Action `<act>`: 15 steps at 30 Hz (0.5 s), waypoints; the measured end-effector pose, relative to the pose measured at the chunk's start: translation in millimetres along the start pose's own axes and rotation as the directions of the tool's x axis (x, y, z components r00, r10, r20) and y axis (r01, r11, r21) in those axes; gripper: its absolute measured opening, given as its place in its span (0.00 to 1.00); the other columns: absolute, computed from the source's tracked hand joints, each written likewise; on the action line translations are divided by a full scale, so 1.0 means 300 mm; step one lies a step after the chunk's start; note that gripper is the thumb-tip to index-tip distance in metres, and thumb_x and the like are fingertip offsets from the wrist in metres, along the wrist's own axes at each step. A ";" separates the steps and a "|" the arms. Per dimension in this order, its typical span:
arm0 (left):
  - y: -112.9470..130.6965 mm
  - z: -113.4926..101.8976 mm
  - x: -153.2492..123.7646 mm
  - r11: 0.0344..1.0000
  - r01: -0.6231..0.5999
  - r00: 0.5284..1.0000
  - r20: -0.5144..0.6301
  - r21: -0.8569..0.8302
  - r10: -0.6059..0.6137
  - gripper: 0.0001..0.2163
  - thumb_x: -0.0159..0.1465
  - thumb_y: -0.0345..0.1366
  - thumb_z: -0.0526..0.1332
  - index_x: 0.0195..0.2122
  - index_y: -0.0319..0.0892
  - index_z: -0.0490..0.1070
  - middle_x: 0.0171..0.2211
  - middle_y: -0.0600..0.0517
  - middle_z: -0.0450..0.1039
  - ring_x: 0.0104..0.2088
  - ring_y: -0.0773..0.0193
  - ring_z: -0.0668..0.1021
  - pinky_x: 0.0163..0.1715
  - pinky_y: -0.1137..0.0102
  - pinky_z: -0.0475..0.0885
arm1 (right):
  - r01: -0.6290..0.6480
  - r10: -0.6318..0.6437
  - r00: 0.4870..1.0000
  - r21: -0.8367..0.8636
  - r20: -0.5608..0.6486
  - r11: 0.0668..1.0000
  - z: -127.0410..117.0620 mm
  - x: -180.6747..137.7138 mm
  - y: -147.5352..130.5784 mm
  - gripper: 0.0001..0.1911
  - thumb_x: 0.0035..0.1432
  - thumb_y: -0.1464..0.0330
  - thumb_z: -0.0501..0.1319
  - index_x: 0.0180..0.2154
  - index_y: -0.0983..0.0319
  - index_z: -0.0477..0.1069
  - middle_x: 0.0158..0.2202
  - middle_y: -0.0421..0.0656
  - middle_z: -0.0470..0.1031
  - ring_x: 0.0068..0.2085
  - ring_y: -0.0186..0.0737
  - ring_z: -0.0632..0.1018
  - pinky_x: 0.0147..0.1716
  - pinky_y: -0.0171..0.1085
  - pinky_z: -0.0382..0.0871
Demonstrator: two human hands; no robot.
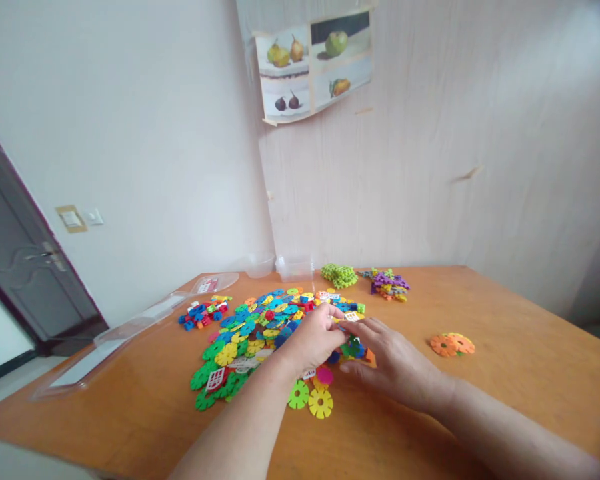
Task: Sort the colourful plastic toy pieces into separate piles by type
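Observation:
A spread of colourful plastic snowflake pieces [260, 327] covers the middle of the orange wooden table [505, 360]. My left hand [314, 337] rests on the pile's right side, fingers curled over pieces; I cannot tell if it grips one. My right hand [390, 357] lies flat beside it, fingers pointing left and touching green and blue pieces [353, 348] at the pile's edge. A green piece [299, 395] and a yellow piece [321, 403] lie just in front of my left wrist.
An orange cluster [451, 344] sits to the right. A green stack [339, 274] and a purple mixed cluster [390, 284] lie near the wall. A clear plastic lid [130, 333] and clear tubs [280, 265] stand at the left and back. A door [15, 267] is far left.

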State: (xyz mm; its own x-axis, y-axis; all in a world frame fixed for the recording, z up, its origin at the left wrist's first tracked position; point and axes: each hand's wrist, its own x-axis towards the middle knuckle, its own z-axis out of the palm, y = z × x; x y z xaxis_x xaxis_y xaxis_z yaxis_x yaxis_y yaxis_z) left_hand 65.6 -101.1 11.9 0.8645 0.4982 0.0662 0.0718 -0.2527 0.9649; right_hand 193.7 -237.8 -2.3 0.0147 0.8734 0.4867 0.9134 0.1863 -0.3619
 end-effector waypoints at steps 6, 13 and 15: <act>0.016 0.006 -0.003 0.995 0.022 1.000 0.001 -0.094 -0.022 0.18 0.57 0.34 0.65 0.47 0.41 0.65 0.25 0.56 0.71 0.25 0.68 0.73 0.27 0.73 0.63 | -0.060 0.057 0.998 -0.114 -0.035 0.992 -0.004 0.007 0.017 0.18 0.60 0.63 0.60 0.52 0.57 0.70 0.46 0.46 0.75 0.47 0.45 0.75 0.45 0.41 0.69; 0.038 -0.138 0.012 0.996 -0.048 0.948 -0.319 -0.080 0.020 0.17 0.58 0.40 0.65 0.46 0.40 0.70 0.35 0.48 0.79 0.30 0.66 0.77 0.31 0.72 0.68 | -0.393 0.404 0.913 -0.387 -0.058 0.834 -0.063 0.001 0.178 0.15 0.59 0.58 0.58 0.43 0.60 0.72 0.42 0.49 0.74 0.46 0.49 0.74 0.44 0.42 0.65; 0.032 -0.189 0.018 0.994 -0.054 0.909 -0.417 -0.091 0.011 0.16 0.57 0.42 0.65 0.44 0.40 0.71 0.34 0.48 0.79 0.30 0.66 0.77 0.30 0.72 0.68 | -0.473 0.512 0.858 -0.454 -0.043 0.755 -0.084 -0.006 0.227 0.16 0.58 0.56 0.58 0.42 0.60 0.73 0.43 0.50 0.73 0.48 0.52 0.73 0.43 0.45 0.64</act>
State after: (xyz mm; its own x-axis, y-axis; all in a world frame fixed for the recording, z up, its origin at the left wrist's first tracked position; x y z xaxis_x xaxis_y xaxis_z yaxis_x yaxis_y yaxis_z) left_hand 42.9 -53.8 35.8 0.5790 0.7959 0.1769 -0.0205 -0.2026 0.9790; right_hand 266.1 -238.1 -7.9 0.4979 0.8254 0.2661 0.8672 -0.4772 -0.1422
